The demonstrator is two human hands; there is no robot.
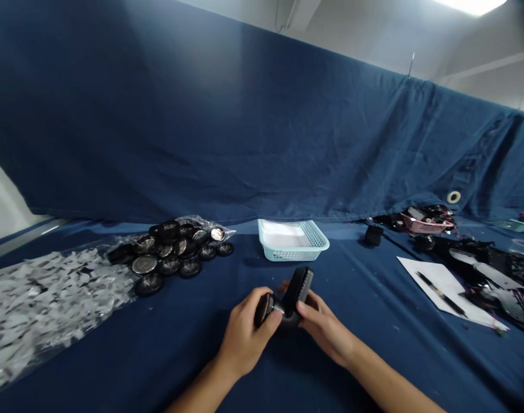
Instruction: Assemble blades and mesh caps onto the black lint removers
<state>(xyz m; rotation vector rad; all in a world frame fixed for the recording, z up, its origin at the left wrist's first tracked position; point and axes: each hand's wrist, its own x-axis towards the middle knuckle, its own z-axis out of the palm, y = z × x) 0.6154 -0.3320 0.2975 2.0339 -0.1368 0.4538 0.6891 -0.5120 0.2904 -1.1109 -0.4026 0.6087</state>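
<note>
Above the cloth, near the front middle, both hands are closed on a black device (292,312) with a ribbed, upright block rising from it. My left hand (247,332) grips its left side, along with a round black part (264,310) that has a brownish, shiny face. Whether this round part is joined to the device I cannot tell. My right hand (326,330) pinches the device's right side, thumb in front, with the other fingers partly hidden behind it. A pile of round black parts (169,264), some with silvery faces, lies to the left of my hands.
A light-blue plastic basket (294,254) with white lining stands beyond my hands. Clear bags of white pieces (42,310) spread at left. To the right lie white paper (442,292), a pen (442,295), dark parts with wires (489,269) and a pink basket (425,225). A blue curtain (244,126) hangs behind.
</note>
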